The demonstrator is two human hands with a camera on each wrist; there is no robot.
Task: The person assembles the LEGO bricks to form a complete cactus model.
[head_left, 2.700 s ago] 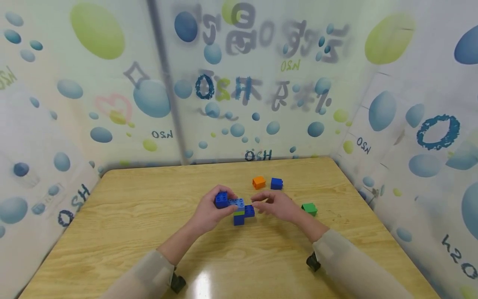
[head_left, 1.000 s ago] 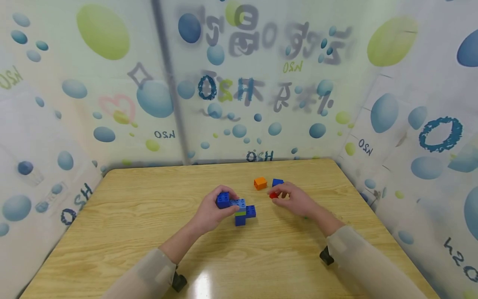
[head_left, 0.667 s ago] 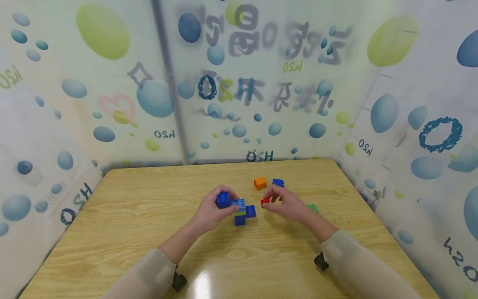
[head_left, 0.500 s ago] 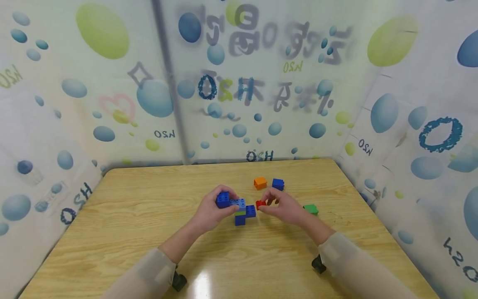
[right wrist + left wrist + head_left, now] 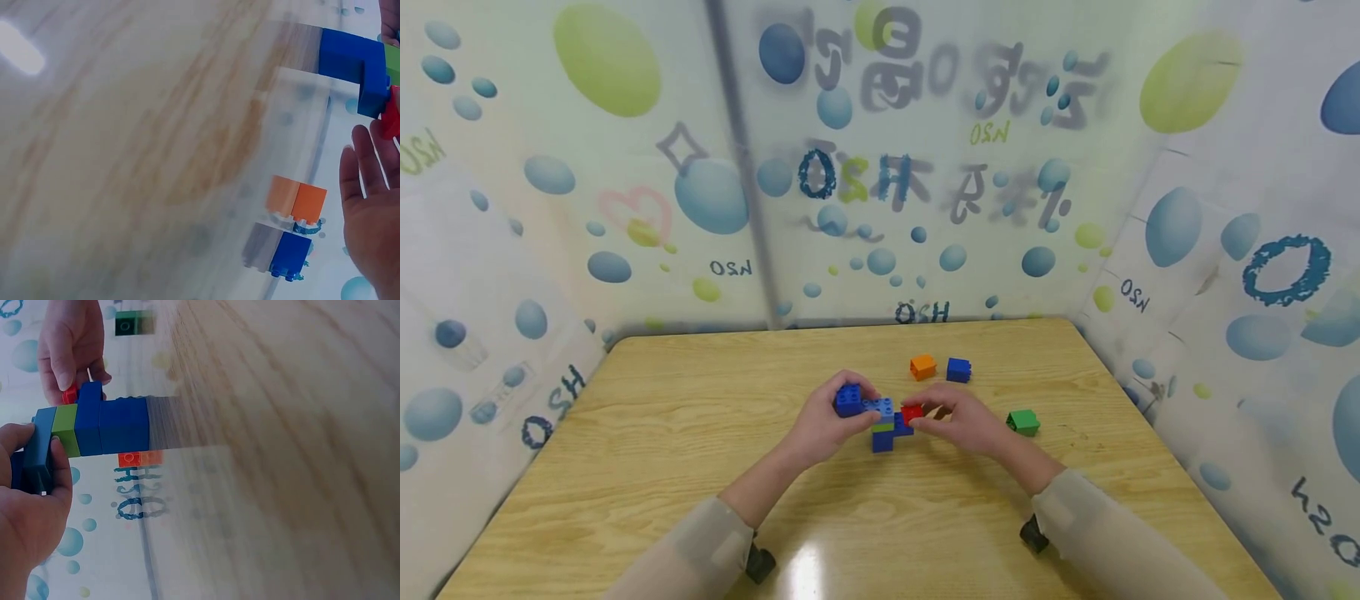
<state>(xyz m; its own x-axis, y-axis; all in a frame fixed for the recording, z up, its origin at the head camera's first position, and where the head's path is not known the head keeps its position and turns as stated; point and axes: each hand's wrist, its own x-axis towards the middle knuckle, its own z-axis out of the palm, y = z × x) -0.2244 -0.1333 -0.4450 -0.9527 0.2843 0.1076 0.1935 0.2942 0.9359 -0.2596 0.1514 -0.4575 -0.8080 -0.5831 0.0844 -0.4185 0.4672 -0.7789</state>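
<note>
In the head view, my left hand [image 5: 823, 427] grips a toy-brick build by its light blue brick [image 5: 883, 408]. Under that sit a lime brick [image 5: 66, 430] and dark blue bricks [image 5: 125, 426], one of them jutting out to the right [image 5: 904, 427]. Another dark blue brick [image 5: 848, 401] tops the left end, beside my fingers. A small red brick [image 5: 912, 414] is pinched between the thumb and fingers of my right hand [image 5: 966, 422]. It is over the jutting blue brick, at its studs; whether it is pressed down fully, I cannot tell.
Behind my right hand, an orange brick [image 5: 922, 367] and a loose blue brick [image 5: 958, 370] lie on the wooden table [image 5: 700, 400]. A green brick [image 5: 1022, 422] lies right of that hand. A patterned curtain [image 5: 865, 250] closes off the back.
My right hand has picked up the red brick near the loose blue one and carried it left to the build's jutting blue brick. My left hand stays in place, holding the build.
</note>
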